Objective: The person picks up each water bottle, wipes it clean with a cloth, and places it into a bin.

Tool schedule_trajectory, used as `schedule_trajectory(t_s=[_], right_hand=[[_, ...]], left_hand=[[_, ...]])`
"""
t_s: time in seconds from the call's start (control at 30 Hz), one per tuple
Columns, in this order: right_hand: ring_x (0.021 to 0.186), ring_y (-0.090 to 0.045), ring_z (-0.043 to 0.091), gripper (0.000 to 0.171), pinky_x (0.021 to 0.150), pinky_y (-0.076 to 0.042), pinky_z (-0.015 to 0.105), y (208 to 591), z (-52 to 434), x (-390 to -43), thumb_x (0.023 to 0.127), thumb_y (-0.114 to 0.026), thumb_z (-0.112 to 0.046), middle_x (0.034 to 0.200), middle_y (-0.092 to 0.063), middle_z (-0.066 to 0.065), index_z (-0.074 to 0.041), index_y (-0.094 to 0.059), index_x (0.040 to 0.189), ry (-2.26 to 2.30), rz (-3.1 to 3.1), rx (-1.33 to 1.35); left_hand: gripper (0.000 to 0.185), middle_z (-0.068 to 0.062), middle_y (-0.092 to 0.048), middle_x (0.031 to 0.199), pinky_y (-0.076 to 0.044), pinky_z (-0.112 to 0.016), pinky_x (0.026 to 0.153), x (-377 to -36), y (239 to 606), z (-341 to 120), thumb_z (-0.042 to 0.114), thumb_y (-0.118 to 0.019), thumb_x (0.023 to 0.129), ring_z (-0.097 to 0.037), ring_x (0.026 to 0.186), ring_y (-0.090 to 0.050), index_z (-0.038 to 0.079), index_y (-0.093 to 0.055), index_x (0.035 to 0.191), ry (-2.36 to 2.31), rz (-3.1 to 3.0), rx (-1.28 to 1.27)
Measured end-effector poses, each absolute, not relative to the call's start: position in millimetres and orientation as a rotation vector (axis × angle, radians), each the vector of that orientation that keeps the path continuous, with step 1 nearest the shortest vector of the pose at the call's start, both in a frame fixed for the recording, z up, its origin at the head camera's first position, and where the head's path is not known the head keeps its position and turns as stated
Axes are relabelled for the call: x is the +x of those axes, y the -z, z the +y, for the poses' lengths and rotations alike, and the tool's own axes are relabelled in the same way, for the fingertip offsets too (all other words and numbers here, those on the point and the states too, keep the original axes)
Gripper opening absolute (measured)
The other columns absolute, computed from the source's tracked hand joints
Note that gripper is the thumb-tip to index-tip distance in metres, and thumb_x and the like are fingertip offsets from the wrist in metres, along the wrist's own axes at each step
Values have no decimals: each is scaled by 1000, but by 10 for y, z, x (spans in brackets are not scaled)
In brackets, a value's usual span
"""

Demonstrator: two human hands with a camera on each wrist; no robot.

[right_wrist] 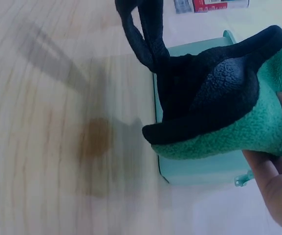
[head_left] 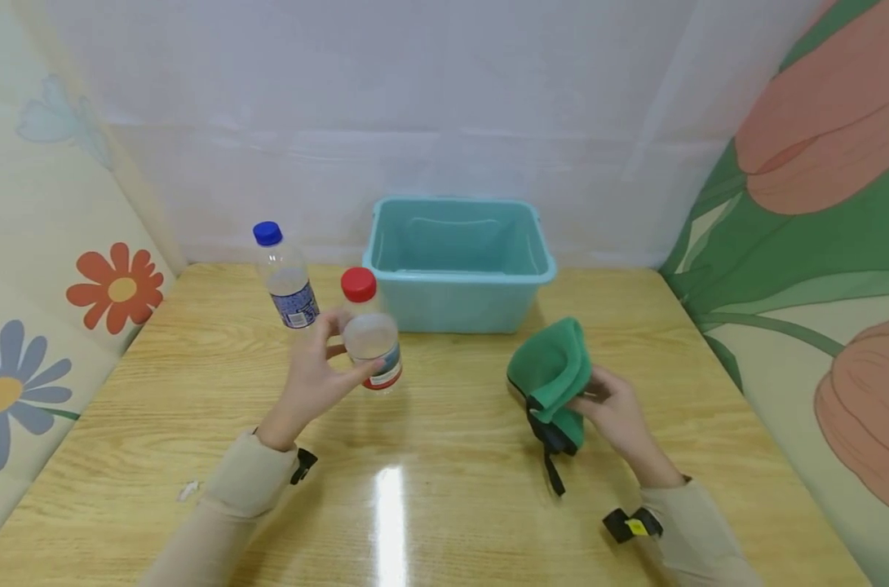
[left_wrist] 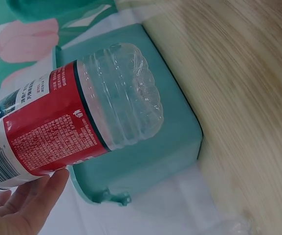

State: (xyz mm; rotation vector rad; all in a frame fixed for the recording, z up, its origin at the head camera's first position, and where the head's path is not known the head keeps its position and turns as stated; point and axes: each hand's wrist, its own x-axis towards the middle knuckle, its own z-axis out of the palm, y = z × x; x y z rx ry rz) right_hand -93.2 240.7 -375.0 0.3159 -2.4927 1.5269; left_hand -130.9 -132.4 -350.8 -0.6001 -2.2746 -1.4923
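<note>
My left hand [head_left: 314, 381] grips a clear plastic bottle [head_left: 371, 333] with a red cap around its middle. Its red and white printed label [left_wrist: 57, 117] shows large in the left wrist view, the base held above the tabletop. On the right, my right hand [head_left: 618, 410] pinches a soft green fleece piece [head_left: 555, 367] with black trim. A black strap loop [right_wrist: 148, 39] hangs from this piece, and its opening shows a dark lining in the right wrist view. Some of the right fingers are hidden behind the fleece.
A light blue plastic bin [head_left: 455, 302] stands at the back of the wooden table [head_left: 459, 489], against a white curtain [head_left: 444, 90]. To its left stands a second bottle [head_left: 289, 281] with a blue cap. A white scrap [head_left: 188, 490] lies near the left forearm.
</note>
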Motion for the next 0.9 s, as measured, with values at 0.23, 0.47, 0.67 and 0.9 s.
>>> schedule_trajectory(t_s=[0.23, 0.47, 0.67, 0.9], right_hand=[[91, -56, 1, 36, 76, -52, 24, 3733, 2342, -954, 77, -65, 9, 110, -59, 21, 5, -59, 112, -1561, -2484, 345], [94, -55, 0, 39, 80, -53, 36, 3725, 2283, -981, 77, -65, 9, 113, -59, 20, 5, -57, 115, -1530, -2479, 401], [92, -56, 1, 39, 80, -53, 30, 3708, 2210, -997, 75, -64, 12, 110, -59, 22, 7, -58, 113, -1526, -2456, 406], [92, -57, 1, 38, 77, -51, 21, 3675, 2120, -1028, 75, -65, 10, 108, -60, 21, 6, -59, 112, -1552, -2426, 435]], left_hand=[[62, -11, -52, 113, -55, -42, 73, -1334, 3522, -1191, 7, -79, 69, -26, 100, -52, 3, -43, 119, 1531, -2310, -698], [61, -14, -52, 114, -55, -38, 76, -1280, 3480, -1026, 4, -78, 69, -28, 101, -52, 0, -43, 119, 1575, -2379, -718], [58, -19, -52, 112, -55, -41, 76, -1177, 3346, -890, -2, -76, 70, -32, 100, -52, -4, -43, 117, 1611, -2371, -740], [63, -10, -52, 116, -54, -36, 78, -1287, 3639, -780, 12, -79, 71, -25, 104, -51, 5, -43, 122, 1679, -2389, -763]])
